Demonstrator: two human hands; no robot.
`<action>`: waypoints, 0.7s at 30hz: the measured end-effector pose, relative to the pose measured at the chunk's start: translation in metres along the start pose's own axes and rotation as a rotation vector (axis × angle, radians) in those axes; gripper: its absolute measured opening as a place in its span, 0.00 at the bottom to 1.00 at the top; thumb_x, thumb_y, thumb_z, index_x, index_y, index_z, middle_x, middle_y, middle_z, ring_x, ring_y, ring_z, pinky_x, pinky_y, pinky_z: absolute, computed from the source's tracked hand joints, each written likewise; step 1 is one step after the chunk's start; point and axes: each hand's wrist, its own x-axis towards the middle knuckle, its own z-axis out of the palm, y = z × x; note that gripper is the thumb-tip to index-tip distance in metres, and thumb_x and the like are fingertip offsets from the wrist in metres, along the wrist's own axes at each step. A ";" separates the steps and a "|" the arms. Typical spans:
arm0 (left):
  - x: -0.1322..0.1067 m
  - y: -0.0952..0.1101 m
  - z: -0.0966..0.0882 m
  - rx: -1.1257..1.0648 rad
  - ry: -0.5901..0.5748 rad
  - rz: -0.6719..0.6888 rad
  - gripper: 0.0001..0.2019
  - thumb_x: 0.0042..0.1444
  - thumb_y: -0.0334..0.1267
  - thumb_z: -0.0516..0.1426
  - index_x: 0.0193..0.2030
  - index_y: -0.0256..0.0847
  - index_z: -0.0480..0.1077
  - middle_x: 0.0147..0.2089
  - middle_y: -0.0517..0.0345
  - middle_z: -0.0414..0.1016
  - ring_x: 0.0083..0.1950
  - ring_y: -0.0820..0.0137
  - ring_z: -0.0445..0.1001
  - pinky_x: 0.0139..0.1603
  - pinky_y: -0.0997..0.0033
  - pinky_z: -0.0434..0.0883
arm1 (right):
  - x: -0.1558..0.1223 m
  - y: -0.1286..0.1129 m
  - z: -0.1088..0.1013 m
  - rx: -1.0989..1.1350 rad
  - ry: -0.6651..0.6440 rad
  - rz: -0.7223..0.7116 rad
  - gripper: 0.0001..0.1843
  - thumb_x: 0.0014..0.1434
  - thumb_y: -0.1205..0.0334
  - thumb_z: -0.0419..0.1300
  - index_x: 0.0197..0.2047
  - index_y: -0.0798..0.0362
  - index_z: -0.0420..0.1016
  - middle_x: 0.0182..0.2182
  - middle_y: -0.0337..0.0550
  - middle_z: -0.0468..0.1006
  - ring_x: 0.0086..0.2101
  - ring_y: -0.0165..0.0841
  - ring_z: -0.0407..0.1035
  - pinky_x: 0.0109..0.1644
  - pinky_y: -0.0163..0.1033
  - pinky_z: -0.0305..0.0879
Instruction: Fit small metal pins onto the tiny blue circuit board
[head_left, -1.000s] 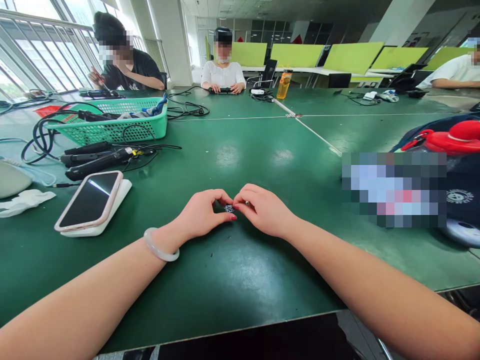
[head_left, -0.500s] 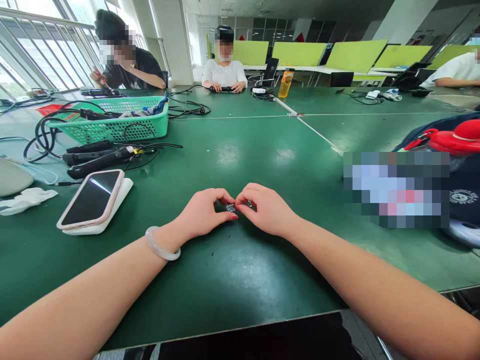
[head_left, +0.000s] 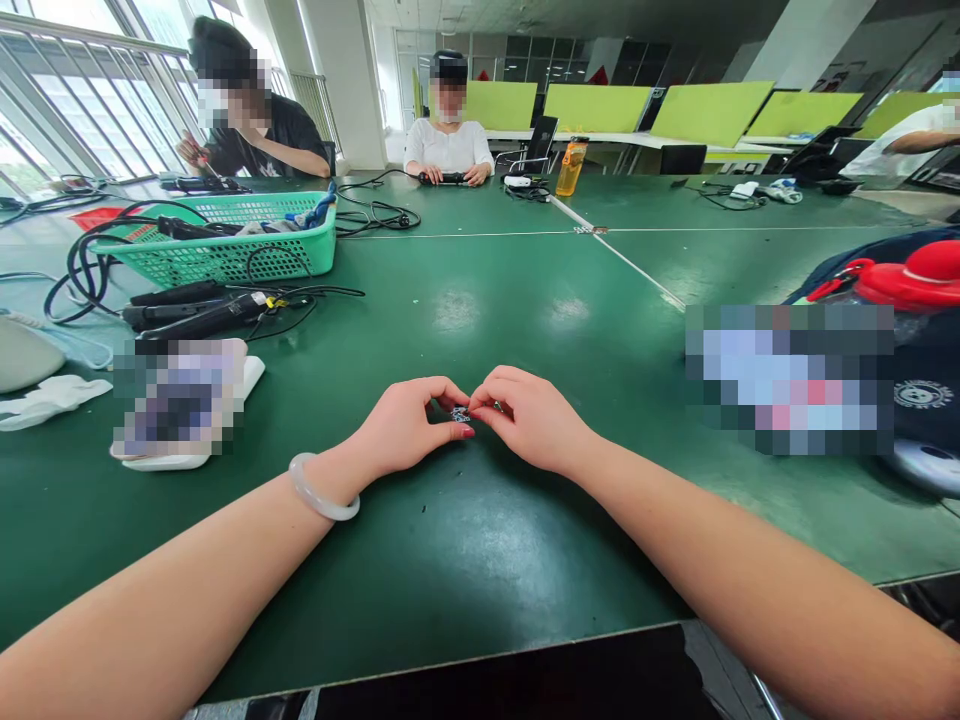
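left hand [head_left: 405, 428]: fingertips pinched on small dark part [head_left: 459, 414], centre of frame | right hand [head_left: 531, 418]: fingertips closed on the same part from the right | both resting on green table [head_left: 480, 560] | bracelet [head_left: 321, 496] on left wrist | green basket [head_left: 225, 245] upper left

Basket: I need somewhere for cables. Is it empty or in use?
In use: basket holds black cables and a blue item.

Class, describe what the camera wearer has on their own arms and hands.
The left forearm and right forearm are bare, with no sleeves in view. A pale, translucent bangle circles the left wrist. The left hand and right hand are ungloved, and the nails that show are painted red.
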 end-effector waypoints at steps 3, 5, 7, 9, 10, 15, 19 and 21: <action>0.000 0.000 0.000 -0.015 -0.003 -0.005 0.11 0.45 0.43 0.61 0.36 0.44 0.73 0.35 0.61 0.75 0.38 0.68 0.71 0.40 0.68 0.67 | 0.000 0.000 0.001 0.011 0.004 0.002 0.05 0.56 0.69 0.57 0.32 0.52 0.73 0.32 0.38 0.71 0.31 0.27 0.64 0.36 0.33 0.59; 0.000 0.000 0.000 -0.026 -0.007 -0.005 0.11 0.45 0.43 0.62 0.35 0.43 0.73 0.35 0.61 0.75 0.37 0.68 0.71 0.40 0.67 0.67 | 0.000 0.000 0.003 0.011 0.002 -0.009 0.05 0.56 0.69 0.57 0.33 0.52 0.73 0.32 0.38 0.71 0.31 0.27 0.64 0.36 0.33 0.59; 0.000 -0.001 0.000 -0.029 -0.009 -0.012 0.11 0.45 0.44 0.62 0.35 0.43 0.73 0.35 0.61 0.75 0.37 0.68 0.71 0.40 0.67 0.67 | 0.000 0.000 0.004 0.006 0.003 -0.021 0.05 0.56 0.69 0.56 0.33 0.52 0.73 0.32 0.38 0.71 0.31 0.26 0.64 0.37 0.33 0.59; 0.001 -0.001 0.000 -0.033 -0.015 -0.021 0.11 0.45 0.44 0.62 0.35 0.43 0.73 0.35 0.61 0.75 0.37 0.68 0.71 0.40 0.67 0.67 | -0.001 -0.001 0.003 -0.001 0.000 -0.030 0.06 0.56 0.69 0.56 0.33 0.52 0.74 0.33 0.38 0.71 0.32 0.26 0.65 0.37 0.33 0.59; 0.001 -0.002 0.000 -0.037 -0.019 -0.024 0.11 0.45 0.44 0.62 0.35 0.43 0.73 0.35 0.61 0.75 0.37 0.68 0.71 0.40 0.67 0.67 | -0.001 -0.001 0.003 -0.005 -0.002 -0.033 0.06 0.57 0.69 0.56 0.33 0.52 0.74 0.33 0.38 0.71 0.32 0.26 0.65 0.37 0.33 0.60; 0.001 -0.002 0.000 -0.067 -0.021 -0.028 0.12 0.45 0.44 0.62 0.35 0.43 0.72 0.34 0.61 0.75 0.36 0.70 0.70 0.40 0.68 0.67 | -0.001 -0.002 0.001 -0.006 0.026 -0.030 0.06 0.57 0.69 0.56 0.35 0.52 0.75 0.33 0.38 0.71 0.31 0.26 0.65 0.36 0.33 0.60; 0.001 -0.002 0.000 -0.098 -0.023 -0.042 0.13 0.44 0.45 0.62 0.35 0.42 0.72 0.34 0.60 0.75 0.36 0.69 0.70 0.40 0.68 0.67 | -0.002 -0.001 0.001 -0.002 0.034 -0.036 0.07 0.57 0.68 0.57 0.36 0.51 0.76 0.34 0.39 0.72 0.30 0.26 0.65 0.36 0.33 0.60; 0.002 -0.002 0.000 -0.110 -0.026 -0.053 0.13 0.44 0.45 0.62 0.35 0.41 0.72 0.34 0.59 0.74 0.36 0.69 0.70 0.40 0.67 0.68 | -0.002 -0.001 0.000 0.002 0.042 -0.042 0.08 0.57 0.68 0.57 0.36 0.50 0.77 0.33 0.39 0.72 0.30 0.26 0.66 0.36 0.33 0.61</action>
